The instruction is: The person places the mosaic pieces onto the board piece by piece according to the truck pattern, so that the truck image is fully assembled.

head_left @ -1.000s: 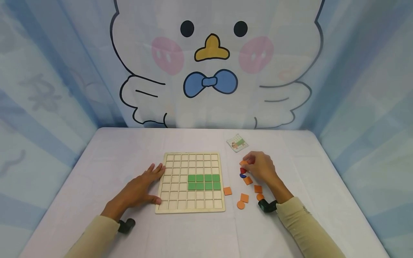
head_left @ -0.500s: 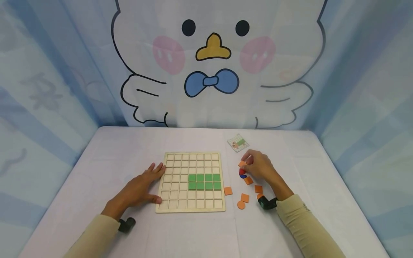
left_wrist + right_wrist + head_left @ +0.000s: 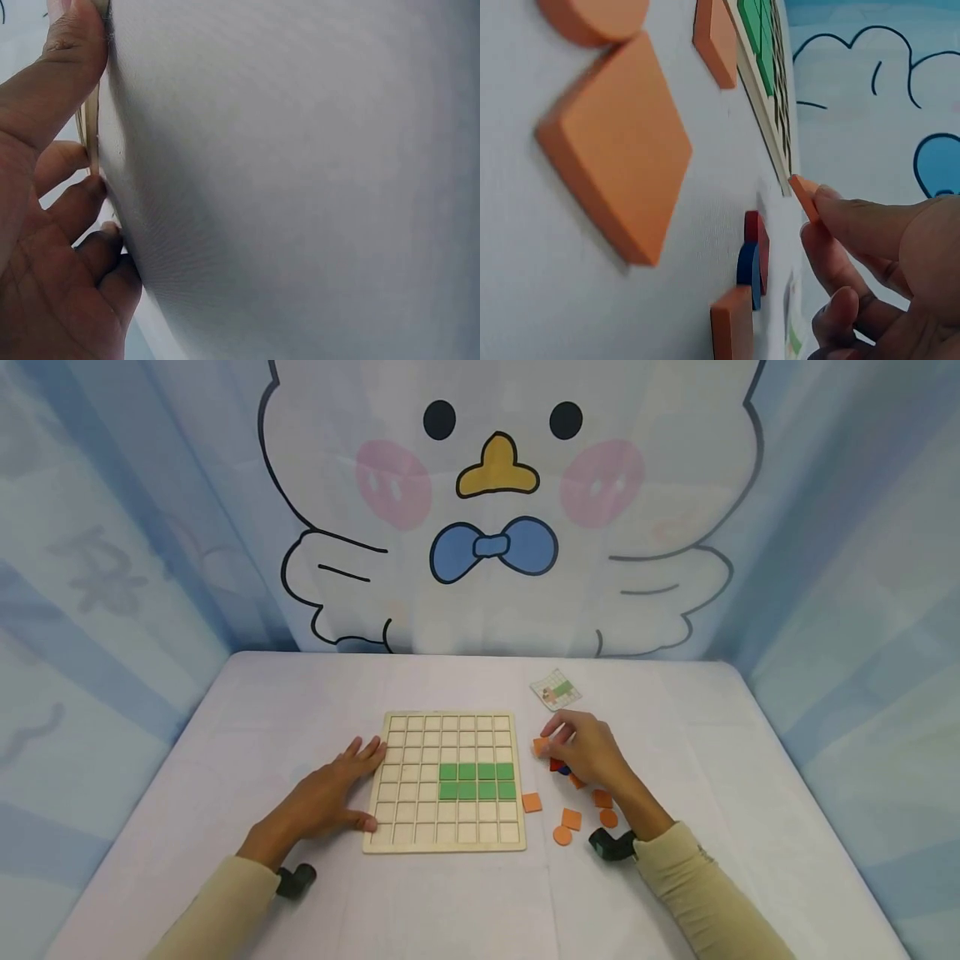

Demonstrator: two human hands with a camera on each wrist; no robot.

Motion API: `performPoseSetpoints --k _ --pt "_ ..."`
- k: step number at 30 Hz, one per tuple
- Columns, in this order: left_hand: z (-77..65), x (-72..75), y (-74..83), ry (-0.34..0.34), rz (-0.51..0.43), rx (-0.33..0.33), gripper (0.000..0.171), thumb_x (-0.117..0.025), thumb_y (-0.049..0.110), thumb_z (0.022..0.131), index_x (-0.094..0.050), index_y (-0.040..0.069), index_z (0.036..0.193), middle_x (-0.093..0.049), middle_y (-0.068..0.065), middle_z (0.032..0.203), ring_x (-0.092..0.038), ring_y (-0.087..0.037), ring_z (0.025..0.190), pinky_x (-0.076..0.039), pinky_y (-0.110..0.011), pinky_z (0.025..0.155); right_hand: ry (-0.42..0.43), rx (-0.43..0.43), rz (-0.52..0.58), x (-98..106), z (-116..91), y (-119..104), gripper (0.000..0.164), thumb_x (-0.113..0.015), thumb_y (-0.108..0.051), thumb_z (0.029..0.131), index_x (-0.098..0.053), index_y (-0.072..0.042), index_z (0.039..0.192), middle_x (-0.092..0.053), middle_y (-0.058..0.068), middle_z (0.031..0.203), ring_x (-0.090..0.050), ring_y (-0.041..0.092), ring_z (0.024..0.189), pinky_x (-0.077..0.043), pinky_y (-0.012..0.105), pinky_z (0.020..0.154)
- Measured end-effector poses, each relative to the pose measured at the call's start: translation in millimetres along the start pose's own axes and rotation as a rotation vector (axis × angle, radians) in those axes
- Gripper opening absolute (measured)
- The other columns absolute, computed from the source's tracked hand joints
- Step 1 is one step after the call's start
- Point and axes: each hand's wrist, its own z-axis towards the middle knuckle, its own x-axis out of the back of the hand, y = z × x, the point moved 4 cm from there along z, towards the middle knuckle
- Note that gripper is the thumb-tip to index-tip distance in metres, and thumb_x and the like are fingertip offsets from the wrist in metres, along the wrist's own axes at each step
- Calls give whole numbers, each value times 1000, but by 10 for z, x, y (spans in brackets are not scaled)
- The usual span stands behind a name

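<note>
My right hand (image 3: pixel 588 750) pinches an orange square tile (image 3: pixel 540 746) between thumb and finger, just right of the wooden grid board (image 3: pixel 382 839). In the right wrist view the tile (image 3: pixel 804 198) is seen nearly edge-on, raised off the cloth. Green squares (image 3: pixel 477 782) fill two short rows on the board's right side. My left hand (image 3: pixel 326 797) lies with fingers spread along the board's left edge, thumb near the front corner. The left wrist view shows its thumb and fingertips against the board's edge (image 3: pixel 91 127). Below my right hand lie a red piece (image 3: pixel 757 247) and a blue piece (image 3: pixel 748 274).
Loose orange squares and rounds lie right of the board, among them a square (image 3: pixel 532 802) beside its edge and a round (image 3: pixel 562 836) nearer me. A small picture card (image 3: pixel 556 690) lies behind my right hand. A printed curtain (image 3: pixel 495 610) stands behind the white-covered table (image 3: pixel 450 910).
My right hand has moved left toward the board, carrying the orange square tile away from beside the red piece. My left hand stays at the board's edge.
</note>
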Motion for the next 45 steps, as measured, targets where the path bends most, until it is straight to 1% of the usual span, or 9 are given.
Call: performPoseSetpoints --k 3,7,10,17,25,32,35,40,45 --pt "11 -2 -4 -1 5 2 124 -95 39 72 -24 14 170 -19 -10 178 -14 -43 165 -28 -69 126 -4 31 29 -64 -22 -91 15 -82 -20 94 -72 -17 106 -72 5 89 -62 18 63 -51 30 56" --pt "10 1 0 -3 7 2 124 -95 39 72 -24 14 170 -19 -10 178 -14 -43 165 -29 -69 126 -16 56 43 -161 -53 -210 15 -84 -20 93 -72 -19 103 -70 2 86 -59 18 73 -46 29 66" --pt "2 4 7 -7 0 6 123 -95 39 72 -24 14 170 -19 -10 178 -14 -43 165 -28 -69 126 -20 76 50 -242 -75 -291 16 -85 -21 92 -72 -21 101 -71 -1 86 -57 18 76 -44 28 68" --pt "-1 8 15 -17 3 15 124 -95 40 72 -24 15 170 -19 -10 178 -13 -43 165 -28 -70 126 -36 149 102 -423 -148 -490 15 -85 -18 92 -72 -22 98 -70 -5 86 -58 14 77 -44 26 66" --pt "2 10 8 -7 4 6 124 -95 40 72 -24 14 170 -19 -11 178 -13 -44 165 -27 -70 126 -93 191 99 -632 -223 -708 14 -84 -19 93 -71 -23 95 -68 -9 82 -59 11 77 -45 24 69" --pt "-10 27 26 -2 1 -5 123 -95 40 71 -25 14 169 -20 -11 178 -14 -44 165 -29 -70 126 -125 277 130 -802 -241 -877 13 -83 -16 94 -71 -21 95 -70 -10 81 -61 9 79 -45 25 71" --pt "-13 32 30 -1 -9 -8 123 -95 41 71 -26 14 169 -20 -10 178 -14 -44 165 -28 -70 126 -132 307 123 -874 -234 -942 13 -83 -17 94 -71 -22 94 -70 -11 80 -61 8 77 -46 25 71" --pt "-20 33 21 -8 -16 -5 122 -94 41 72 -25 15 169 -19 -9 178 -13 -43 166 -27 -70 127 -141 332 109 -976 -224 -1056 13 -84 -17 93 -71 -21 93 -70 -11 78 -61 6 77 -48 25 73" --pt "-17 36 21 -6 -20 -10 122 -94 42 72 -26 14 169 -20 -10 178 -14 -44 165 -28 -70 126 -132 336 47 -1077 -200 -1126 15 -85 -19 92 -70 -23 92 -70 -13 75 -62 3 75 -49 24 70"
